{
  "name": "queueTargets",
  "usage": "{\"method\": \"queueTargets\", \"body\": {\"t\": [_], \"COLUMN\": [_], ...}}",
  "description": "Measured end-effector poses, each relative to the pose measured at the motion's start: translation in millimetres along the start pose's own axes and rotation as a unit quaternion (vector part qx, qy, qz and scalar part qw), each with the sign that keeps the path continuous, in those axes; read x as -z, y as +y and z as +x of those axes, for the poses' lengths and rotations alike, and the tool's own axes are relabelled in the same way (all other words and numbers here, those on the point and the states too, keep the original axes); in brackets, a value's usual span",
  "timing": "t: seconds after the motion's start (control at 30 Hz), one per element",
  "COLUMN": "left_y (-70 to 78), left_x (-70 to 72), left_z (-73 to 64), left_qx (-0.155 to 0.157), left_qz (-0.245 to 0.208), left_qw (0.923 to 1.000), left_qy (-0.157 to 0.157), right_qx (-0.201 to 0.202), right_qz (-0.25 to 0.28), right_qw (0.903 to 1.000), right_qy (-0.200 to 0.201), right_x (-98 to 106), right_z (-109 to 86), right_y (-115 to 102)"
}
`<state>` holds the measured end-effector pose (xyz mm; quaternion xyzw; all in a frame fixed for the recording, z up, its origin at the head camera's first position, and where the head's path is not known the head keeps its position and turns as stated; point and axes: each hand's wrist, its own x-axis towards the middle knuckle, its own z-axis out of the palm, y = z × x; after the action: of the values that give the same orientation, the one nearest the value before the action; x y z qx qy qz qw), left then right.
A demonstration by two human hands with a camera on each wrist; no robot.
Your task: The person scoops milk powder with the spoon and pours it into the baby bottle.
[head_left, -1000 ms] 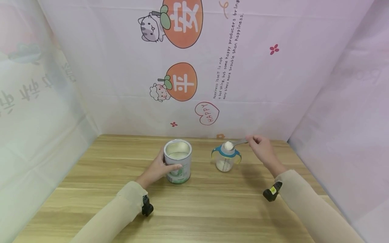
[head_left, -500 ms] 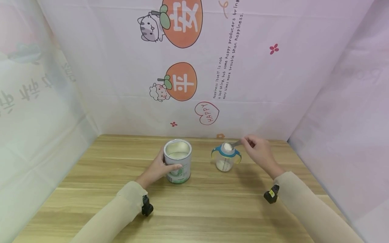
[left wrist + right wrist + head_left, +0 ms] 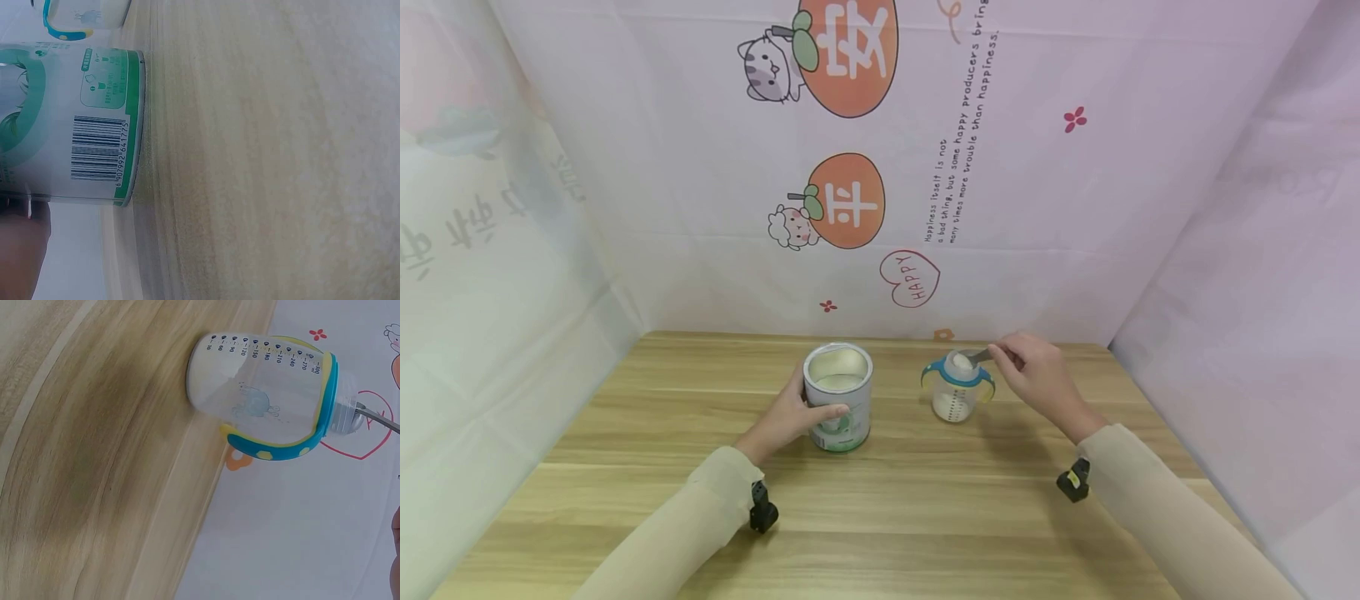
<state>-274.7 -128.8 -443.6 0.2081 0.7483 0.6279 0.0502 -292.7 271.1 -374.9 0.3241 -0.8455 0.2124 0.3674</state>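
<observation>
My left hand point(image 3: 786, 418) grips the side of an open milk powder can point(image 3: 844, 421), its thumb across the front. Pale powder shows inside the can; in the left wrist view its barcode side faces the camera. To the right stands an upright baby bottle point(image 3: 953, 405) with blue and yellow handles and no cap. White powder covers its bottom, seen through the clear wall in the right wrist view. My right hand point(image 3: 1037, 375) pinches the handle of a metal spoon point(image 3: 379, 419). The spoon's bowl is in the bottle's neck, with some white powder at the mouth.
The wooden table point(image 3: 895, 517) ends at a printed cloth wall point(image 3: 1022, 275) close behind the bottle. More cloth hangs along the left and right sides. Black wrist cameras hang under both sleeves.
My right hand has moved left and the spoon has dipped from above the bottle's rim into its mouth. The white heap there sits lower. The left hand and can have stayed put.
</observation>
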Motion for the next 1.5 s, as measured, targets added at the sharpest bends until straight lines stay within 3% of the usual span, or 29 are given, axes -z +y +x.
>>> {"method": "queueTargets", "body": {"t": [0.4, 1.17, 1.5], "left_y": [0.2, -4.0, -3.3], "left_x": [-1.2, 0.3, 0.6], "left_z": [-2.4, -0.8, 0.3], "left_qx": [0.010, 0.003, 0.001], "left_qz": [0.001, -0.003, -0.005], "left_qw": [0.9999, 1.0000, 1.0000], "left_qy": [0.005, 0.003, 0.002], "right_qx": [0.089, 0.158, 0.177], "right_qz": [-0.013, -0.051, -0.061], "right_qw": [0.9958, 0.9861, 0.9818], "right_qy": [-0.011, -0.009, -0.033], "right_x": [-1, 1, 4], "right_z": [-3.1, -0.7, -0.2], "right_y": [-6, -10, -11]}}
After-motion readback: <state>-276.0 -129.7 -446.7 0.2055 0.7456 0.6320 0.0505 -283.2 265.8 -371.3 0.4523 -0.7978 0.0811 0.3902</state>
